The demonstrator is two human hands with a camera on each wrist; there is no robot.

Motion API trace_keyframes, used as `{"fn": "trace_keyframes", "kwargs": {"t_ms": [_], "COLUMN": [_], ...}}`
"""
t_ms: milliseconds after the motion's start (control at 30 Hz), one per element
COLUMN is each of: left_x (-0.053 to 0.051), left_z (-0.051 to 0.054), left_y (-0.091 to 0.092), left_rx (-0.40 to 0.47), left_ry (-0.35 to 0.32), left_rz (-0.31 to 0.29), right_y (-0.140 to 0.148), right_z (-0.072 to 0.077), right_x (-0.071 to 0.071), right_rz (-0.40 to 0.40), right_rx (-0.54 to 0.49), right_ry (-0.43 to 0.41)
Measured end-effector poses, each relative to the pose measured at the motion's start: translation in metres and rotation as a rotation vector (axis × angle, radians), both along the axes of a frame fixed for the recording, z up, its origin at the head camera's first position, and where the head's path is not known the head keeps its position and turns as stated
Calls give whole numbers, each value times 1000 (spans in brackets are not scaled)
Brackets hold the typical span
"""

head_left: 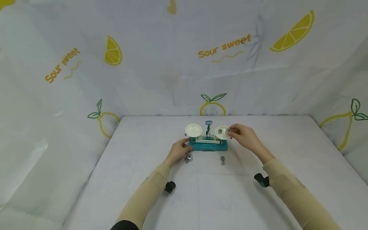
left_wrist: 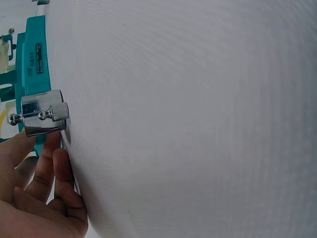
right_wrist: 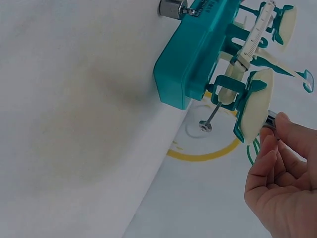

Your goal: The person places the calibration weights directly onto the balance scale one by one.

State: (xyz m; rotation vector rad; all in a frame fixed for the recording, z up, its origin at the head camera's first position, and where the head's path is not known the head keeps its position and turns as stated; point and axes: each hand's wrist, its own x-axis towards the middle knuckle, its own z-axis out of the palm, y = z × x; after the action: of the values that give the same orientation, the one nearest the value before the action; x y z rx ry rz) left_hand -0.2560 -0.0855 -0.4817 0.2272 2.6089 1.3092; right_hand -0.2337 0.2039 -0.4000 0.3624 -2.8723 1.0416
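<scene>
A teal balance scale (head_left: 208, 146) with two cream pans stands on the white table. My left hand (head_left: 177, 151) grips the left end of its base between thumb and fingers. Over the right pan (head_left: 219, 136), my right hand (head_left: 245, 135) pinches a metal weight (head_left: 228, 130) between thumb and fingertips. Another small weight (head_left: 220, 131) sits in that pan, while the left pan (head_left: 194, 130) holds nothing. In the right wrist view the pinched weight (right_wrist: 270, 120) is partly hidden behind the pan's rim.
Close to my left hand stand a large shiny weight (left_wrist: 34, 116) and a smaller weight (left_wrist: 60, 111). Small weights (head_left: 222, 159) stand in front of the base's right end. A white backdrop (head_left: 161, 80) with lemon prints rises behind the table.
</scene>
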Motion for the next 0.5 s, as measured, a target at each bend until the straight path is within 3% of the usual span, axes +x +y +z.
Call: {"fn": "trace_keyframes", "kwargs": {"t_ms": [267, 500], "left_x": [-2, 2], "left_z": [5, 2], "left_y": [1, 1], "left_rx": [-6, 5], "left_ry": [13, -5], "left_rz": [2, -9], "right_y": [-6, -10], "right_z": [0, -9], "right_x": [-15, -18], "right_rz": [-28, -37], "right_rx": [18, 32], "right_ry": [-22, -49]}}
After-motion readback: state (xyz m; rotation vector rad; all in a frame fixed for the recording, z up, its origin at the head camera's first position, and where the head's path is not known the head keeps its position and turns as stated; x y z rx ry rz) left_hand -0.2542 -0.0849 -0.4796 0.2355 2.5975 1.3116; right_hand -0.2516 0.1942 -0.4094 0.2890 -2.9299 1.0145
